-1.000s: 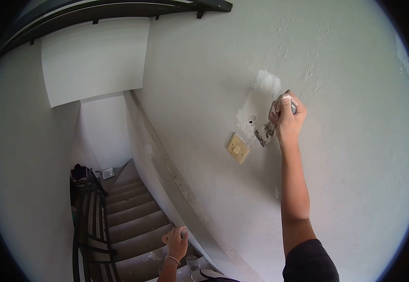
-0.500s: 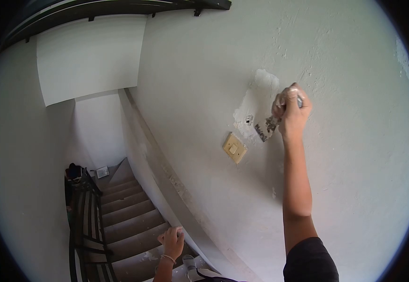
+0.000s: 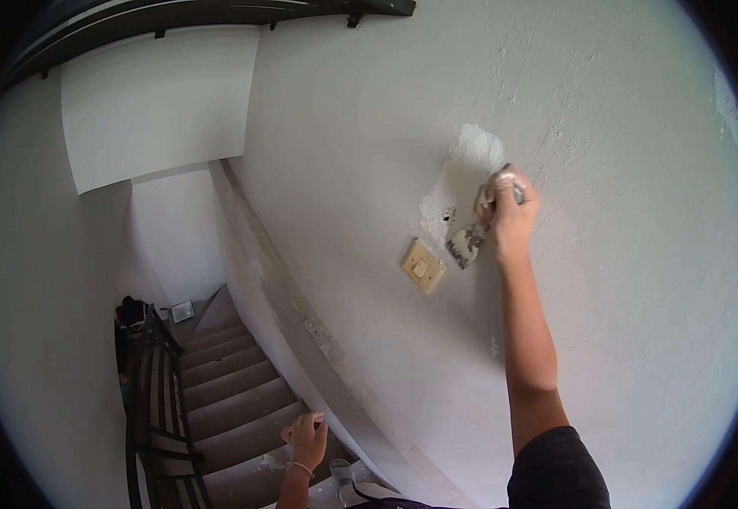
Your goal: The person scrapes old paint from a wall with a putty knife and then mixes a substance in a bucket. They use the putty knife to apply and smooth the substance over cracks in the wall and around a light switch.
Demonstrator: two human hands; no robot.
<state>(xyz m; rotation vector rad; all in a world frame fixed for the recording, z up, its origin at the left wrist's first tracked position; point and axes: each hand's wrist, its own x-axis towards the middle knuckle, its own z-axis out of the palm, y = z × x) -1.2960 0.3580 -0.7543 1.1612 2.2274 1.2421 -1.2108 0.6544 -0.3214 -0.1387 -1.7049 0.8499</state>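
Observation:
My right hand [image 3: 511, 216] is closed around the handle of a putty knife [image 3: 465, 246], held up against the wall. Its blade, smeared with dark and pale residue, points down and left. Just above the blade's left side is a small hole [image 3: 447, 218] in a rough whitish patch [image 3: 479, 146] of the wall. Directly below the hole sits a yellowed light switch [image 3: 422, 266], slightly left of the blade. Low in the view, my left hand [image 3: 306, 441] hovers over the stairs with fingers curled; whatever they may hold is too small to make out.
Stairs [image 3: 235, 390] descend on the left beside a dark metal railing [image 3: 158, 407]. A sloping ledge [image 3: 301, 318] runs along the wall. At the bottom lie a pale square item [image 3: 183, 311] and a dark bundle [image 3: 132, 310]. A dark beam [image 3: 216, 19] crosses overhead.
My right hand and the putty knife have shifted left and slightly down, bringing the blade nearer the switch. My left hand has barely moved.

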